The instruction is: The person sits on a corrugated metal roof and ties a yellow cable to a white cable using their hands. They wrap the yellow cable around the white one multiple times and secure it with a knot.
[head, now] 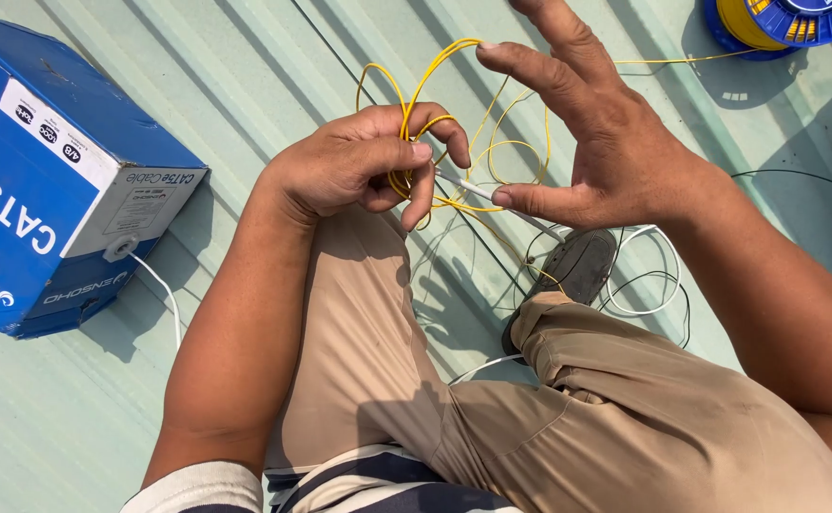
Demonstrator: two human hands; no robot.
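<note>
Left hand (359, 166) was curled into a loose fist, thumb and forefinger pinched on a bundle of thin yellow cable (454, 123) together with the end of a white cable (468, 186). Yellow loops passed through the fist and fanned out above and to the right of it, in the air over the person's raised knee.

Right hand (592, 142) was spread wide, fingers splayed, gripping nothing. Its index fingertip touched the top of the uppermost yellow loop, and its thumb tip sat right at the white cable, just beside the left hand's fingers. Couldn't tell if the thumb actually pressed the cable or only lay next to it.

The white cable ran from the pinch down and right, past the dark shoe (573, 275), and lay in loose coils on the pale green ribbed metal sheet (245, 76). One yellow strand led off from the loops to the upper right, toward a blue spool wound with yellow cable (777, 21) at the top edge.

A blue and white cardboard cable box (50, 180) stood tilted on the sheet, well left of the hands. Another white cable (161, 290) came out of a round hole in its side.

The person was seated, in tan trousers (378, 361) and a striped shirt (340, 484).

A thin black wire (786, 174) lay on the sheet at right.
</note>
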